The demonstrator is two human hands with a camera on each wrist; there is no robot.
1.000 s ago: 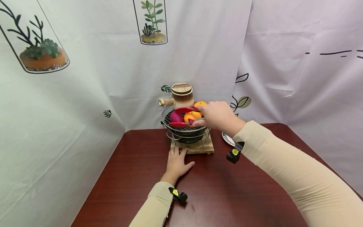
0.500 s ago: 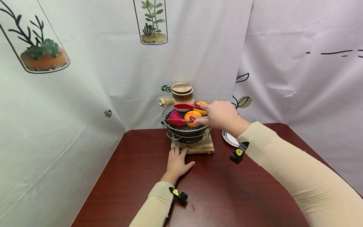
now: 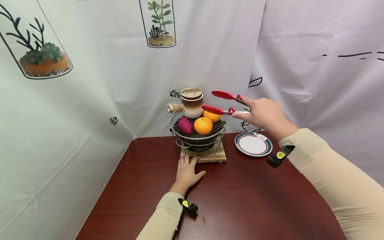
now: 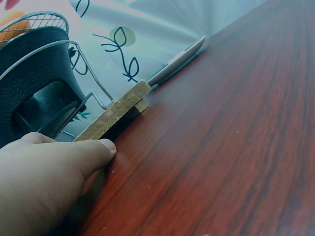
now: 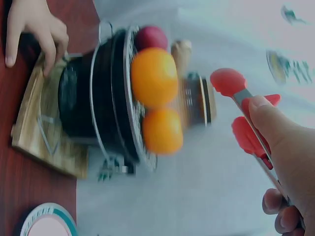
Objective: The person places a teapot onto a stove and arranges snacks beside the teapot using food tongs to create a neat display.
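My right hand [image 3: 267,115] grips metal tongs [image 3: 220,110] with red tips, raised to the right of the grill. The tongs' tips are spread with nothing between them. A purple mangosteen-like fruit [image 3: 185,125] and two oranges [image 3: 203,126] lie on the wire mesh of the small black grill [image 3: 199,143]. Behind them on the mesh stands a clay teapot [image 3: 192,106] with a wooden lid and a wrapped side handle. My left hand [image 3: 186,173] rests with extended fingers at the front edge of the wooden board [image 3: 222,156] under the grill; its thumb lies on the table in the left wrist view.
A white plate [image 3: 253,144] with a green-and-red rim sits on the dark red table [image 3: 234,200], right of the board. Printed white cloth [image 3: 120,66] hangs behind and along both sides of the table.
My right hand has lifted the tongs off the purple fruit and moved up and right, uncovering the fruit and the plate. The purple fruit stays on the mesh. My left hand has not moved.
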